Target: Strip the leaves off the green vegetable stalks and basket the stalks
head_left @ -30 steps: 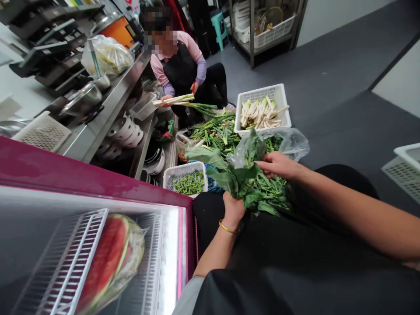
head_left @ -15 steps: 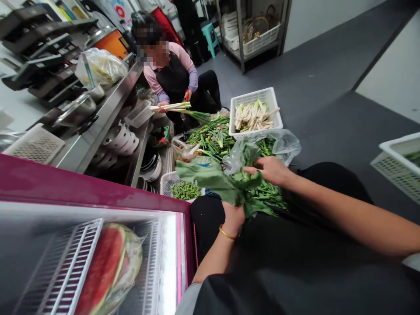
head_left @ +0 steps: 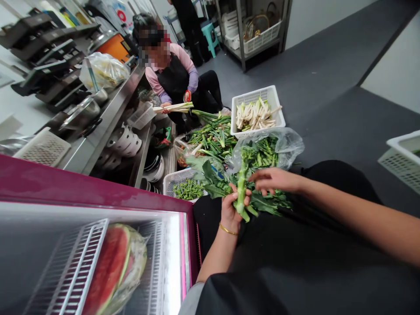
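Observation:
My left hand (head_left: 232, 211), with a gold bracelet at the wrist, grips a thick green stalk (head_left: 242, 186) that stands roughly upright with a small floret head on top. Just right of the stalk is my right hand (head_left: 275, 180), its fingers apart and nothing in them. Leafy greens (head_left: 211, 180) spread beneath and to the left of the stalk. Behind my hands, a clear plastic bag (head_left: 290, 146) holds more green stems. A white basket (head_left: 170, 183) with small cut green pieces (head_left: 188, 190) sits to the left.
A person (head_left: 173, 74) sits ahead, holding long white-green stalks (head_left: 173, 107) and red-handled scissors. Green stalks (head_left: 213, 135) are heaped beside a white basket (head_left: 234, 118) of pale stalks. An open fridge (head_left: 98, 186) with cut watermelon is at left; another basket (head_left: 402, 155) is at right.
The large leaves over my left hand have gone from around the stalk, which now shows bare and upright. My right hand has moved down slightly and its fingers have spread.

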`<action>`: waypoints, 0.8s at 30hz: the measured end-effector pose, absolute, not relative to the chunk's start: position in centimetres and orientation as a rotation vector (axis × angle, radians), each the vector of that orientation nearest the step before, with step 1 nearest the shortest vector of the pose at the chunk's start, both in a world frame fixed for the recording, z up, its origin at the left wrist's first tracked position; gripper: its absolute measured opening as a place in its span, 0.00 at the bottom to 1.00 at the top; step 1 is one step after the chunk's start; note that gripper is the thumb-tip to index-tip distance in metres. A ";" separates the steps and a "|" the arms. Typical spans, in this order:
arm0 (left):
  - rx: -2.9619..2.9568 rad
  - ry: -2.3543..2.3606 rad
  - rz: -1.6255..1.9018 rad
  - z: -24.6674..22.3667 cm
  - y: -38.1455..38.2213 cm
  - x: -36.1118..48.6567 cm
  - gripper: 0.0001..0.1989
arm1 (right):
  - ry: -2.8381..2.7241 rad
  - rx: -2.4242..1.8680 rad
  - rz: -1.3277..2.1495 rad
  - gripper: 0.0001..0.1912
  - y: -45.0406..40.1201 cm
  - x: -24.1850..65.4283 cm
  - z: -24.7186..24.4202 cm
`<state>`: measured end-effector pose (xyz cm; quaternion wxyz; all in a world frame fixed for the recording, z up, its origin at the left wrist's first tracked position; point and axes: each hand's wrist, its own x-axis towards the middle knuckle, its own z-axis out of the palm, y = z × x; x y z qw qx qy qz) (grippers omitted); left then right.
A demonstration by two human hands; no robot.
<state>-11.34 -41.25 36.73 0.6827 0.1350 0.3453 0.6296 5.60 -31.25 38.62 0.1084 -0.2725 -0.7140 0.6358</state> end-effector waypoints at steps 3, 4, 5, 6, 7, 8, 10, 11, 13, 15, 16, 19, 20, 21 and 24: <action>0.398 0.858 1.375 36.5 -41.3 -10.6 0.16 | -1.769 -0.903 1.882 0.26 -29.4 3.6 39.3; 0.420 0.917 1.400 36.5 -41.3 -10.3 0.18 | -1.767 -0.959 1.781 0.27 -29.3 2.9 39.2; 0.431 0.978 1.438 36.6 -41.2 -9.9 0.19 | -1.794 -1.035 1.642 0.28 -29.4 2.2 39.0; 0.429 1.030 1.486 36.6 -41.1 -9.5 0.19 | -1.820 -1.107 1.483 0.28 -29.7 1.6 38.7; 0.413 1.065 1.533 36.7 -41.0 -9.2 0.18 | -1.823 -1.151 1.337 0.27 -30.1 1.2 38.3; 0.386 1.081 1.579 36.9 -40.9 -8.8 0.17 | -1.802 -1.166 1.235 0.27 -30.6 0.9 37.9; 0.316 1.058 1.636 37.1 -40.7 -8.4 0.15 | -1.739 -1.127 1.170 0.27 -31.7 0.8 37.1; 0.284 1.036 1.641 37.2 -40.6 -8.3 0.14 | -1.775 -1.076 1.131 0.27 -32.2 1.1 36.7; 0.231 1.007 1.624 37.3 -40.3 -8.6 0.13 | -1.978 -0.929 0.957 0.25 -33.6 2.1 35.9; 0.189 1.008 1.613 37.3 -40.0 -9.4 0.13 | -2.265 -0.749 0.718 0.17 -34.9 3.6 35.2; 0.175 1.013 1.616 37.3 -39.9 -9.9 0.12 | -2.429 -0.673 0.622 0.13 -35.5 4.5 34.9; 0.182 0.957 1.615 37.3 -39.8 -11.0 0.11 | -2.904 -0.712 0.423 0.04 -35.6 7.0 35.1; 0.205 0.931 1.615 37.2 -39.9 -11.2 0.11 | -3.003 -0.797 0.402 0.09 -35.0 7.6 35.5; 0.243 0.917 1.614 37.2 -40.1 -11.2 0.12 | -3.027 -0.890 0.468 0.13 -34.2 7.9 36.2; 0.412 1.014 1.623 37.1 -40.8 -10.3 0.13 | -2.723 -1.012 0.994 0.17 -31.3 6.9 39.0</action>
